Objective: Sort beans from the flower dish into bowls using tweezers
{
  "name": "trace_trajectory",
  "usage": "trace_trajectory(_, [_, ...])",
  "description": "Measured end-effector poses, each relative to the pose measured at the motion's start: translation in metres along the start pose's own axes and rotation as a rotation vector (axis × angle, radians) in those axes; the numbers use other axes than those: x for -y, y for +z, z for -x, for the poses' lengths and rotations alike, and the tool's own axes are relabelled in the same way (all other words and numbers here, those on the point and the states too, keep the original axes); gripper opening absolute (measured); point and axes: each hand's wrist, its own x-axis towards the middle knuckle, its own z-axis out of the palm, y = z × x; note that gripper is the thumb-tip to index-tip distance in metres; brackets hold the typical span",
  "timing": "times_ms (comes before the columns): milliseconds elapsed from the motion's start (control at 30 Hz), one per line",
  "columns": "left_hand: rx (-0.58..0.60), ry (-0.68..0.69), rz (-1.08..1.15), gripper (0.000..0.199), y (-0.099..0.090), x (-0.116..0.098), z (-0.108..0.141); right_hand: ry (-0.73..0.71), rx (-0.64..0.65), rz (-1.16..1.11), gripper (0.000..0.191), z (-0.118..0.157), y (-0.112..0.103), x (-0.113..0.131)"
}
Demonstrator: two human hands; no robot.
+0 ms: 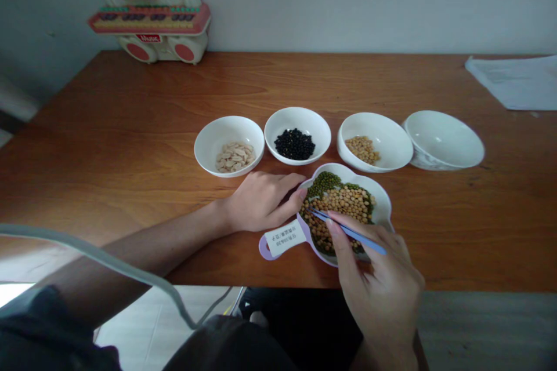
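A white and purple tray [383, 200] with a labelled handle holds yellow beans [348, 202] and green beans [324, 184]. My left hand [265, 200] grips the tray's left edge between thumb and fingers. In my right hand [378, 278] are blue tweezers [363, 237], their tips among the beans at the tray's left side. Whether the tips hold a bean is too small to tell. Behind the tray stand a bowl of pale flat seeds [235, 156], a bowl of black beans [295, 144], a bowl of yellow beans [363, 149] and an empty bowl [444, 139].
A toy keyboard with a plush-like figure [150, 20] stands at the back left of the wooden table [270, 81]. White paper [516, 81] lies at the back right. A grey cable [108, 264] crosses the lower left, over my left forearm in view.
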Motion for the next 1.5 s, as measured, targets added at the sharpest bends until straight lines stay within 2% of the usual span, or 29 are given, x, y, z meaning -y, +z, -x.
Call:
trace_trajectory(1000, [0.015, -0.010, -0.004, 0.042, 0.000, -0.001, 0.000, 0.001, -0.008, -0.004, 0.017, 0.004, -0.001, 0.001])
trace_trajectory(1133, [0.013, -0.010, 0.000, 0.043, -0.001, -0.002, -0.001, 0.088, -0.100, -0.051, 0.018, 0.005, -0.003, 0.000])
trace_trajectory(1300, [0.014, -0.009, 0.000, 0.042, -0.001, -0.001, -0.001, 0.340, -0.412, -0.073, 0.016, -0.011, 0.003, -0.014])
trace_trajectory(1367, [0.012, -0.011, -0.003, 0.042, -0.001, -0.001, -0.001, 0.411, -0.498, -0.084, 0.017, -0.019, 0.005, -0.021])
trace_trajectory(1433, [0.013, -0.016, -0.006, 0.042, -0.001, -0.001, -0.001, 0.448, -0.525, -0.087, 0.020, -0.022, 0.004, -0.025])
trace_trajectory(1500, [0.016, -0.017, -0.004, 0.042, -0.001, -0.001, -0.001, 0.448, -0.476, -0.081, 0.020, -0.019, -0.002, -0.025])
